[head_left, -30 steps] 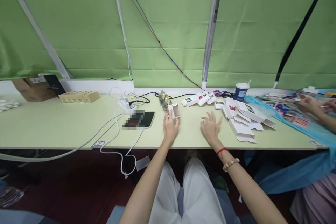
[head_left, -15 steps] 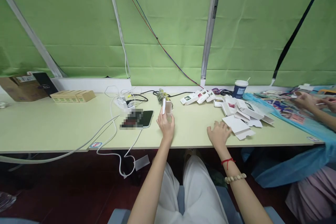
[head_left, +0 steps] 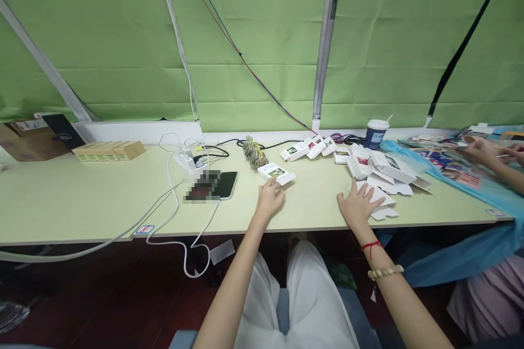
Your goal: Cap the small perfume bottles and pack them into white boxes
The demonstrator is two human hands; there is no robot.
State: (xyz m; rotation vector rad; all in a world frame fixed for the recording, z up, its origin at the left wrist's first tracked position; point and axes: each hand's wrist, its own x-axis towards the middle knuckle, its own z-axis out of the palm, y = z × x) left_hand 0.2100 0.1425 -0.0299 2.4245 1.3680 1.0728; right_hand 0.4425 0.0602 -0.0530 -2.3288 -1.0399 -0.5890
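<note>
Finds right hand [head_left: 358,203], fingers spread on white folding carton [head_left: 385,212]; risks creasing it by pressing. Finds left hand [head_left: 270,199], fingers curled at picture-printed box [head_left: 275,171], cannot tell grip; locates box just before gold-capped bottles [head_left: 254,154], risks scattering these by nudging. Cannot read box print or lidded cup's [head_left: 375,135] label.

**A Tally Taken From Afar**

From my remote post I count one left hand [head_left: 270,200], one right hand [head_left: 357,208], one white carton [head_left: 277,173] by the left, one phone [head_left: 229,184], one lidded cup [head_left: 375,135], one cardboard box [head_left: 25,146], two bracelets [head_left: 385,272]; the heaped cartons [head_left: 387,166] overlap beyond my counting.
</note>
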